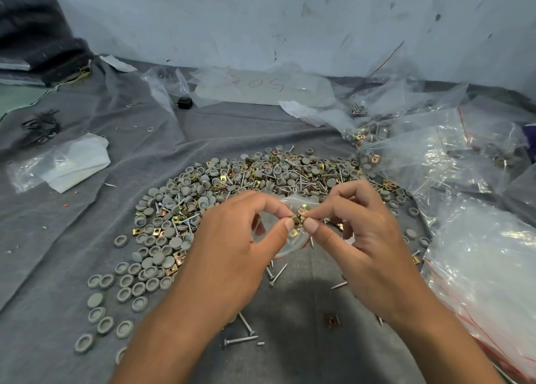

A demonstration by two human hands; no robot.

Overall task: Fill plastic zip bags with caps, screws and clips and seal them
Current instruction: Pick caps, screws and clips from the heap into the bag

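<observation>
While both hands pinch brass clips (pixel 298 219) at the zip bag (pixel 290 238) mouth | left hand (pixel 232 247), right hand (pixel 368 238) above heaped caps (pixel 162 238) | bag limp, slippery; hold near the seal

**What you cannot see**

Your hands (pixel 298 224) cover most of the small zip bag (pixel 290 238), so its seal and contents are unclear. The bag stack (pixel 487 282) is cut by the right edge. Writing on the far bag (pixel 261 86) is too faint to read.
</observation>
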